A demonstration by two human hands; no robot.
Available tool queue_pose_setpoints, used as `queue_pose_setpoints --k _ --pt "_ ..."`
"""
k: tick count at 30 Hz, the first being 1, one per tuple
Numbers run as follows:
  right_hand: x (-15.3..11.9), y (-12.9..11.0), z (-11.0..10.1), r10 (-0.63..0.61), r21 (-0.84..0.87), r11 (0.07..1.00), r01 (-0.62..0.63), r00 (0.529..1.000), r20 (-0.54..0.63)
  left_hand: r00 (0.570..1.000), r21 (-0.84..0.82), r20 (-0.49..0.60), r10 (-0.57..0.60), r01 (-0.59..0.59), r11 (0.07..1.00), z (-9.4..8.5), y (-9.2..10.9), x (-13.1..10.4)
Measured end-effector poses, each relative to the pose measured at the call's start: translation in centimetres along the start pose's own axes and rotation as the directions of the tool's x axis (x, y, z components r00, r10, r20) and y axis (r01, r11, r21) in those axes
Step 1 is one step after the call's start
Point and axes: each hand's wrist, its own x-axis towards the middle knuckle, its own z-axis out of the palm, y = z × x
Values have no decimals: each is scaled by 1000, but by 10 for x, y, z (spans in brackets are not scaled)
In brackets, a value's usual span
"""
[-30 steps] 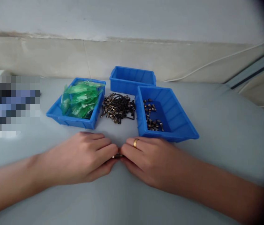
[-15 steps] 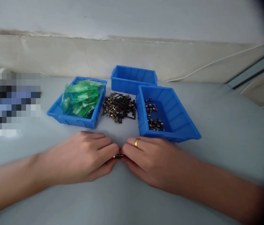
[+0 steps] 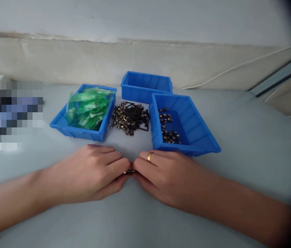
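My left hand [image 3: 101, 172] and my right hand [image 3: 163, 174] meet over the table, fingertips almost touching. Between them lies a small brassy and dark screw [image 3: 129, 171], pinched by the thumb and index finger of each hand; most of it is hidden by the fingers. A gold ring is on my right hand. Just beyond my hands is a loose pile of dark and brassy screws [image 3: 130, 117]. To its right stands a blue bin [image 3: 199, 127] with several small metal pieces [image 3: 170, 136] inside.
On the left, a blue bin [image 3: 77, 133] holds green plastic packets [image 3: 91, 106]. Another blue bin [image 3: 145, 93] stands at the back near the wall. A white cable [image 3: 220, 74] runs along the wall at right. A blurred-out area covers the far left.
Both hands keep their pinch on the screw and have hardly moved. The whole view has shifted very slightly, with the bins appearing a little further left.
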Motion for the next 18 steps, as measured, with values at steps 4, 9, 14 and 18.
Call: queue_pose_setpoints --k 4,9,14,18 --pt "0 -1 -1 -6 4 1000 6 1000 6 1000 -2 9 -2 2 1000 0 0 0" --pt "0 0 -1 -3 -4 1000 3 1000 0 1000 1 13 -2 2 1000 1 -1 -1" --pt "1 1 1 -13 -15 1000 13 1000 7 1000 8 9 4 -4 1000 1 -1 0" --pt "0 0 0 -20 -18 1000 20 1000 4 1000 13 16 0 0 1000 -1 0 0"
